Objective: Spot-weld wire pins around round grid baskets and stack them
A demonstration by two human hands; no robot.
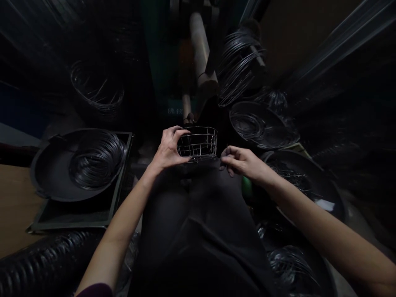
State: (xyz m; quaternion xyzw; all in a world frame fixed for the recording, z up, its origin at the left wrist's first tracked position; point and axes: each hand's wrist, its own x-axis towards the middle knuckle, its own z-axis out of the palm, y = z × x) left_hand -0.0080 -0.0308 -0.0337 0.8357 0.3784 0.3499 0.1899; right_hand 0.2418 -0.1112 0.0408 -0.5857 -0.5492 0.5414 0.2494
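A small round wire basket (201, 145) sits in front of the machine's lower end, above my knees. My left hand (172, 147) grips its left side, thumb at the lower ring and fingers over the upper ring. Just right of the basket, apart from it, my right hand (236, 161) is closed with thumb and fingertips pinched together. Whatever is between those fingertips is too small and dark to make out.
A dark machine with a pale cylinder (200, 43) rises straight ahead. To the left, a black pan (51, 177) holds wire rings (97, 159). On the right stand pans of wire rings (247, 126) and short wire pieces (289, 177). More rings (241, 62) hang behind.
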